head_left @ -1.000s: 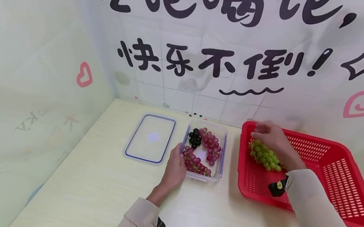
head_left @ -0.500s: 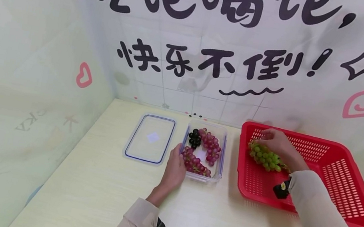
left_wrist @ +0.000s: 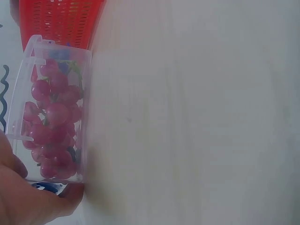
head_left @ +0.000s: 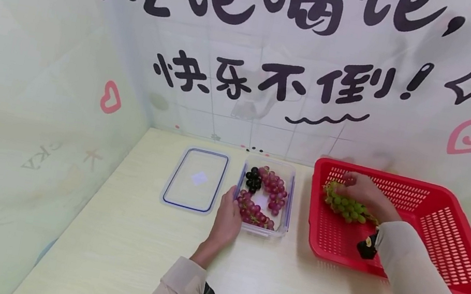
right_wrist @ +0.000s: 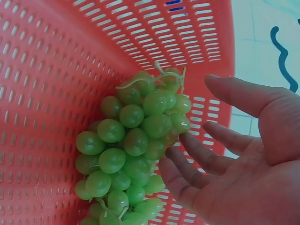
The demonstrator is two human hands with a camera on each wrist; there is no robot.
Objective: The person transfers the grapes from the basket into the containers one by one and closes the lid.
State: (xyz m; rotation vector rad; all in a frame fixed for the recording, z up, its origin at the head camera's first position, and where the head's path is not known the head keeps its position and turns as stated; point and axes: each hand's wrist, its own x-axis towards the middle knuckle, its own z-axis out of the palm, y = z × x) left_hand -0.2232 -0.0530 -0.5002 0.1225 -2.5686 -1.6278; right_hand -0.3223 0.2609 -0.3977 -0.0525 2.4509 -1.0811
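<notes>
In the head view, my left hand (head_left: 227, 219) holds the left side of a clear plastic food container (head_left: 270, 232). Inside lie red grapes (head_left: 275, 185) along the right and front, plus a small black bunch (head_left: 253, 179) at the back left. The left wrist view has my thumb and fingers at the container's end wall. My right hand (head_left: 362, 190) is in the red basket (head_left: 314, 234), beside a bunch of green grapes (right_wrist: 136, 140). Its fingers are spread and loosely bent in the right wrist view, fingertips right at the bunch's side, thumb apart from it.
A clear lid with a blue seal (head_left: 193, 197) lies flat on the pale table (head_left: 128, 244), left of the container. The slotted basket walls rise around the right hand. A printed wall sheet (head_left: 220, 128) stands directly behind the table.
My right hand has moved a little right and lower, from above the back-left part of the basket to the green grapes' far side. The left hand and container stay put.
</notes>
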